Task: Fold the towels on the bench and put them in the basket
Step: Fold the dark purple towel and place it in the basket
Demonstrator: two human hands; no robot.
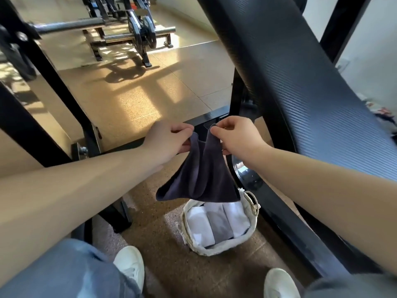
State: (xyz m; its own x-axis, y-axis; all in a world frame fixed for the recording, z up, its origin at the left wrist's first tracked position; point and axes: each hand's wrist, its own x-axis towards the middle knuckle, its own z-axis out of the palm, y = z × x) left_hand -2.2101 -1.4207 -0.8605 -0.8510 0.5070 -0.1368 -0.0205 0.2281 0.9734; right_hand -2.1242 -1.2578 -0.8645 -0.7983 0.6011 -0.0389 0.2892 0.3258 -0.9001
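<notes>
2 white sneakers [130, 263] sit at the bottom edge of the view, your feet planted apart on the speckled floor [150, 100], with your jeans [64, 269] covering the knee on the left.

Between and just beyond your feet stands the basket [214, 251], a pale woven one with a cloth lining and a rope handle on its far right side. Inside it lie 3 folded towels [219, 222] packed side by side: white, grey, white.

Directly above the basket's far rim hangs the navy towel [202, 175], off the floor and clear of the table. You hold it up by its top edge with both hands. Your left hand [167, 140] pinches 1 upper corner, its fingers [182, 126] curled round the cloth with the thumb beneath. Your right hand [236, 138] pinches the other upper corner, its fingers [217, 131] clenched on the fabric. The 2 hands are near each other, so the towel sags in a fold between them and its lower hem droops over the basket's far edge, hiding part of the rim.

To your right, the black padded table [290, 72] slants up and away on its dark steel frame, its ribbed surface catching the light.

Farther off, sunlight falls in patches across the floor, and a barbell [71, 24] rests on a low rack with a weight plate [148, 31] at its right end.
</notes>
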